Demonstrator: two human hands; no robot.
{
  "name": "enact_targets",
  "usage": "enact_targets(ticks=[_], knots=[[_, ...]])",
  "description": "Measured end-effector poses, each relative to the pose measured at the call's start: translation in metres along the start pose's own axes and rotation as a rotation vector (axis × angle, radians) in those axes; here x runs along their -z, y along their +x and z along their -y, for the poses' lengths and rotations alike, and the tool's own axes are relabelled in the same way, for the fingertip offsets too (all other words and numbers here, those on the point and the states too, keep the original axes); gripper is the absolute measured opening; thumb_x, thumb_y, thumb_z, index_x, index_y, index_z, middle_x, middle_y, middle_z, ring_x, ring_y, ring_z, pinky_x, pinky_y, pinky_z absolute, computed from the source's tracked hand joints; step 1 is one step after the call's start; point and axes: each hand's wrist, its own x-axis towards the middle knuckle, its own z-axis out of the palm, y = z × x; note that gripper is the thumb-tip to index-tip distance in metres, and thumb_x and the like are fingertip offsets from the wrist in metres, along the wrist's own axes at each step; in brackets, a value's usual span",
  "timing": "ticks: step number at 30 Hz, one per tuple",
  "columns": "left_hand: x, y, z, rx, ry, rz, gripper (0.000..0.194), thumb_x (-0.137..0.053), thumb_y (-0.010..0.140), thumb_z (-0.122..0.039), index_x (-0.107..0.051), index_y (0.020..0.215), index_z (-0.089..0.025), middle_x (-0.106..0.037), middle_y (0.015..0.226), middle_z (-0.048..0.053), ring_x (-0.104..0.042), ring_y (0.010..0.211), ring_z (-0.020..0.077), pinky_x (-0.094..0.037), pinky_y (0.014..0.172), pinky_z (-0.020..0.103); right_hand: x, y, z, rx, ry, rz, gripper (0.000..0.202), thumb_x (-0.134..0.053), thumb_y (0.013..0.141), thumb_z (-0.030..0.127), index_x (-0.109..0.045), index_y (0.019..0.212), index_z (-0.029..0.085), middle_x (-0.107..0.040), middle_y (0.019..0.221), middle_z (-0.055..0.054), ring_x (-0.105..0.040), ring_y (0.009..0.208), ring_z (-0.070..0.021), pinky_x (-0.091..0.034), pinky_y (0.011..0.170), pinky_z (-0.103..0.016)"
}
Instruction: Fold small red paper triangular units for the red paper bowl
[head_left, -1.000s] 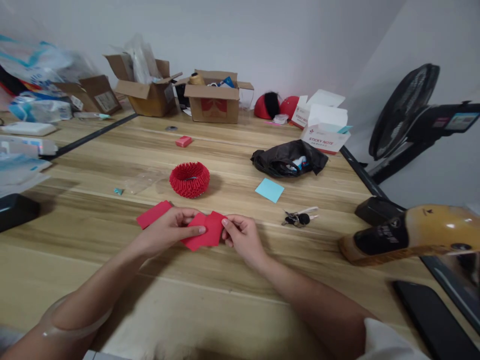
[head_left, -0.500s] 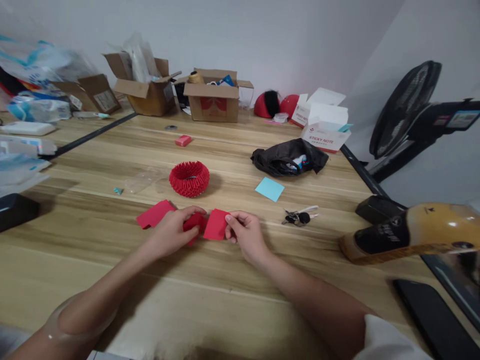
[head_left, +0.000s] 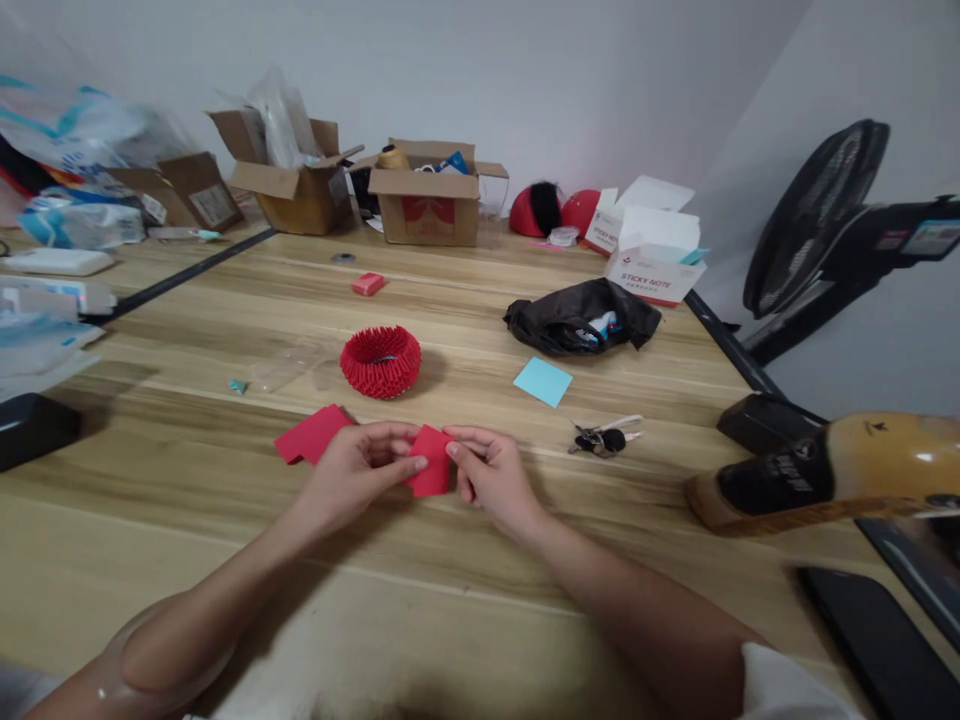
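1. A small red paper piece [head_left: 430,472] is pinched between the left hand [head_left: 360,470] and right hand [head_left: 491,475], both grips closed on it, low over the worktop [head_left: 465,560].
2. Edges should be aligned squarely before any crease is pressed.
3. More red paper [head_left: 311,435] lies just left.

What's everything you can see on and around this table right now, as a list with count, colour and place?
folded paper: one, red, pinched between both hands
paper stack: one, red, flat beside the left hand
paper ring: one, red, spiky, mid-table
sticky note: one, light blue, right of the ring
keys: one bunch, dark, near the right hand
plastic bag: one, black, behind the note
sticky-note boxes: at least two, white, far right
cardboard boxes: three, brown, along the wall
helmet: one, yellow and black, right edge
fan: one, black, right
table: one, light wood
left hand: one, holding the paper
right hand: one, holding the paper
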Motion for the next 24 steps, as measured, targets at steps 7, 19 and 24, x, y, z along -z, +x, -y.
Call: enact_targets(ticks=[7,19,24], knots=[[0.016,0.004,-0.002,-0.016,0.083,-0.106,0.047,-0.078,0.060,-0.041,-0.067,0.098,-0.016,-0.071,0.071,0.003,-0.068,0.065,0.0189,-0.056,0.062,0.029,0.002,0.003,-0.004,-0.026,-0.005,-0.048,0.030,-0.065,0.074,0.037,-0.063,0.093,0.013,-0.050,0.039,0.009,-0.040,0.029,-0.0067,-0.022,0.029,-0.016],[0.009,0.000,-0.012,-0.089,0.188,-0.075,0.035,-0.072,0.066,-0.043,-0.072,0.087,-0.015,-0.075,0.079,0.006,-0.069,0.071,0.0205,-0.055,0.067,0.029,0.004,-0.002,0.000,0.015,-0.021,0.043,0.018,-0.066,0.075,0.033,-0.061,0.078,0.017,-0.052,0.040,0.009,-0.042,0.030,-0.0053,-0.027,0.030,-0.015],[0.004,0.001,-0.006,-0.040,0.071,-0.072,0.031,-0.075,0.062,-0.034,-0.070,0.085,-0.012,-0.073,0.075,0.006,-0.068,0.066,0.0172,-0.054,0.062,0.025,0.004,-0.002,0.001,0.017,0.041,0.138,0.020,-0.066,0.074,0.032,-0.068,0.085,0.015,-0.062,0.050,0.004,-0.055,0.040,-0.0075,-0.035,0.036,-0.016]])
